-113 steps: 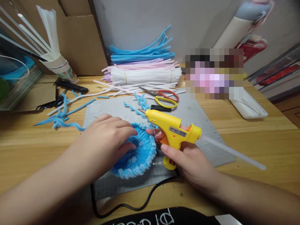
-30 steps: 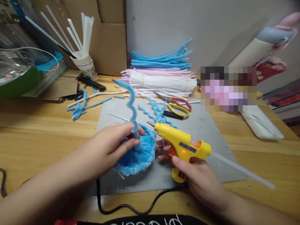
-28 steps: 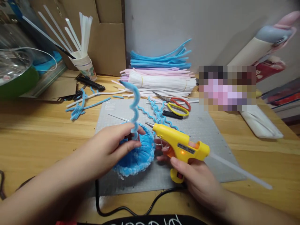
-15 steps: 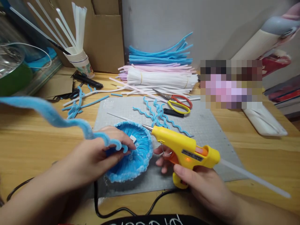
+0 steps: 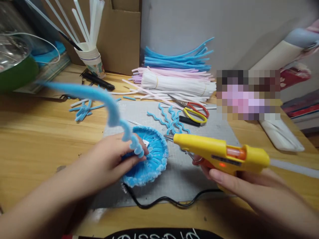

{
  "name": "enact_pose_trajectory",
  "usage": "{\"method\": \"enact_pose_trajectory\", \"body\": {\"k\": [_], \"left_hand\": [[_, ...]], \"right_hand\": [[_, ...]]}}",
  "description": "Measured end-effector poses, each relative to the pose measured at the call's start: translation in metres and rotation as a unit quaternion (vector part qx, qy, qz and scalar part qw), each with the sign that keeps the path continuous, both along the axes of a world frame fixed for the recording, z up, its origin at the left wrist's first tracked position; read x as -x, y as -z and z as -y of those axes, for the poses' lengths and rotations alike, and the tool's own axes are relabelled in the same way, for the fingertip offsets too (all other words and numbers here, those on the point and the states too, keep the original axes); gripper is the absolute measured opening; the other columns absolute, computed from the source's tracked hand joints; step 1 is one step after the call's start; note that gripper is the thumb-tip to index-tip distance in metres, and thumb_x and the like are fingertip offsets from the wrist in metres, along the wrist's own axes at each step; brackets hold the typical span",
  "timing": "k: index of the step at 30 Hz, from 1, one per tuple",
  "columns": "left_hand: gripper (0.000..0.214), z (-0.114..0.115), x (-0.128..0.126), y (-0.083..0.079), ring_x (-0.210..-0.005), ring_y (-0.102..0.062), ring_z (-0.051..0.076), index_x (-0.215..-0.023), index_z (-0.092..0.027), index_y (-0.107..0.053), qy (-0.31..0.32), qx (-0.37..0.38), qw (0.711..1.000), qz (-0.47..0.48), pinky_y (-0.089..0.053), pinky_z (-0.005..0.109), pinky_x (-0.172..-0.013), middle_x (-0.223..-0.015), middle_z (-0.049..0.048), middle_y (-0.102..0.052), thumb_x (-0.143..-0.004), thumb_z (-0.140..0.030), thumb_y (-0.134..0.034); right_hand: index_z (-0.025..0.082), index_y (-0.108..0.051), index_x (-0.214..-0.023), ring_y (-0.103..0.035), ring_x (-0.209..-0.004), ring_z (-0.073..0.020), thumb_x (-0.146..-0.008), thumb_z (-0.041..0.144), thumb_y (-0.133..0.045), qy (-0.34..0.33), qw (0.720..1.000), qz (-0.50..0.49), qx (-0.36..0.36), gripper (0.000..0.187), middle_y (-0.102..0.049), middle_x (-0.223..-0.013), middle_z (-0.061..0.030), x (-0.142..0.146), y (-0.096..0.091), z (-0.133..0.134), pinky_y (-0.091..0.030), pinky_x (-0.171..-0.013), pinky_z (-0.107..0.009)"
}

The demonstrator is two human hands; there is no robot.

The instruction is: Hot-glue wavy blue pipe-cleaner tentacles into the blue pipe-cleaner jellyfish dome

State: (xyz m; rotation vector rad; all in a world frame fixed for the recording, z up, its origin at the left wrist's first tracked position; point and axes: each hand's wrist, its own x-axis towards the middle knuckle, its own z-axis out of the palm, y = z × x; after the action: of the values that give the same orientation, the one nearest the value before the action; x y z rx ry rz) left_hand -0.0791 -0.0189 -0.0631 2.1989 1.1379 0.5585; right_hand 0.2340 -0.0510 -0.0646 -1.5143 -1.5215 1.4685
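My left hand (image 5: 119,152) is closed, pinching the curled end of a blue pipe cleaner (image 5: 109,106) between thumb and fingers; its long tail rises and bends off to the left. Beneath that hand lies a round blue fuzzy bowl-shaped piece (image 5: 157,156) with a fluffy rim, its hollow side up; whether the fingers touch it I cannot tell. A yellow hot glue gun (image 5: 199,142) is gripped in my right hand (image 5: 234,186), its metal nozzle pointing left near the bowl piece's right rim. A glowing orange light shows on its side, and a clear glue stick (image 5: 294,167) sticks out behind.
Wavy blue pipe cleaners (image 5: 171,122) lie on the grey cutting mat (image 5: 189,182), beside scissors (image 5: 195,111) with red and yellow handles. Bundled white pipe cleaners (image 5: 174,83) sit at the back. A black cord (image 5: 159,200) crosses the front. A paper cup (image 5: 91,61) holds glue sticks.
The glue gun has moved right and turned more level. The pipe cleaner has swung more upright in my left hand, its curled end now lower at the fingertips. The view has shifted slightly.
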Motion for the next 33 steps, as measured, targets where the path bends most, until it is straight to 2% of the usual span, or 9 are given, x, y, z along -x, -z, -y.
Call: {"method": "enact_pose_trajectory", "body": {"k": [2,5,10,14,18,21,25,29,33], "left_hand": [[0.017,0.0,0.0,0.002,-0.083,-0.066,0.018,-0.089,-0.019,-0.067,0.018,-0.009,1.0,0.009,-0.053,0.034,-0.079,-0.087,0.0047,-0.071,-0.091,-0.016,-0.051],[0.018,-0.002,0.0,0.004,-0.083,-0.065,0.018,-0.087,-0.018,-0.065,0.022,-0.027,0.999,0.022,-0.052,0.031,-0.076,-0.087,0.0048,-0.07,-0.09,-0.012,-0.049],[0.02,-0.001,0.0,0.004,-0.086,-0.064,0.02,-0.091,-0.017,-0.066,0.023,-0.021,0.999,0.013,-0.051,0.035,-0.078,-0.089,0.0064,-0.069,-0.092,-0.014,-0.046],[0.023,0.001,-0.001,0.004,-0.086,-0.062,0.021,-0.09,-0.016,-0.067,0.025,-0.013,0.999,0.015,-0.05,0.036,-0.077,-0.088,0.0073,-0.067,-0.092,-0.014,-0.044],[0.021,0.0,-0.005,0.003,-0.08,-0.062,0.019,-0.085,-0.017,-0.067,0.022,-0.017,0.999,0.022,-0.048,0.032,-0.071,-0.083,0.0051,-0.067,-0.091,-0.015,-0.047],[0.018,0.0,-0.007,0.002,-0.072,-0.059,0.017,-0.08,-0.017,-0.067,0.007,-0.03,1.0,0.002,-0.044,0.028,-0.063,-0.074,0.0026,-0.064,-0.089,-0.018,-0.052],[0.017,0.0,-0.007,0.002,-0.066,-0.055,0.015,-0.08,-0.016,-0.068,0.016,-0.042,0.999,-0.007,-0.04,0.025,-0.059,-0.069,0.0006,-0.06,-0.089,-0.017,-0.054],[0.019,0.001,-0.006,0.002,-0.067,-0.055,0.014,-0.081,-0.016,-0.067,0.042,-0.038,0.998,0.0,-0.04,0.025,-0.06,-0.07,0.0008,-0.06,-0.091,-0.018,-0.052],[0.021,0.002,-0.005,0.001,-0.067,-0.056,0.014,-0.081,-0.017,-0.067,0.055,-0.027,0.998,0.003,-0.04,0.025,-0.061,-0.07,0.0005,-0.059,-0.093,-0.017,-0.049]], "right_hand": [[0.034,-0.075,-0.108,-0.071,-0.097,-0.0322,-0.082,0.041,-0.072,-0.025,0.999,0.016,-0.023,0.027,-0.077,-0.103,-0.0062,0.001,-0.007,-0.003,-0.058,-0.091,-0.049],[0.034,-0.078,-0.098,-0.071,-0.095,-0.0319,-0.081,0.04,-0.073,-0.051,0.997,0.022,-0.058,0.019,-0.077,-0.088,-0.005,0.01,-0.017,-0.017,-0.06,-0.087,-0.045],[0.03,-0.078,-0.09,-0.069,-0.071,-0.0238,-0.082,0.036,-0.071,-0.167,0.982,0.064,-0.064,0.012,-0.073,-0.077,-0.0014,0.023,-0.027,-0.049,-0.06,-0.055,-0.03],[0.028,-0.076,-0.08,-0.061,-0.057,-0.017,-0.085,0.039,-0.066,-0.243,0.962,0.107,-0.058,0.015,-0.066,-0.066,0.0013,0.03,-0.038,-0.058,-0.054,-0.047,-0.024],[0.03,-0.076,-0.087,-0.065,-0.066,-0.0195,-0.084,0.033,-0.066,-0.251,0.962,0.106,-0.028,0.011,-0.073,-0.078,0.0005,0.028,-0.045,-0.054,-0.058,-0.054,-0.025],[0.032,-0.076,-0.095,-0.07,-0.08,-0.0239,-0.086,0.034,-0.064,-0.251,0.963,0.096,-0.007,0.015,-0.074,-0.085,-0.0009,0.022,-0.039,-0.048,-0.062,-0.068,-0.032],[0.035,-0.072,-0.109,-0.071,-0.081,-0.0252,-0.091,0.042,-0.056,-0.263,0.957,0.118,0.014,0.025,-0.075,-0.092,-0.0022,0.016,-0.029,-0.034,-0.063,-0.07,-0.037],[0.035,-0.075,-0.103,-0.071,-0.082,-0.0278,-0.089,0.046,-0.058,-0.25,0.951,0.165,-0.074,0.024,-0.075,-0.095,-0.0042,0.022,-0.031,-0.022,-0.062,-0.076,-0.043],[0.034,-0.074,-0.081,-0.066,-0.062,-0.0256,-0.084,0.046,-0.064,-0.255,0.937,0.177,-0.162,0.016,-0.071,-0.074,-0.003,0.034,-0.037,-0.021,-0.058,-0.05,-0.035]]}}
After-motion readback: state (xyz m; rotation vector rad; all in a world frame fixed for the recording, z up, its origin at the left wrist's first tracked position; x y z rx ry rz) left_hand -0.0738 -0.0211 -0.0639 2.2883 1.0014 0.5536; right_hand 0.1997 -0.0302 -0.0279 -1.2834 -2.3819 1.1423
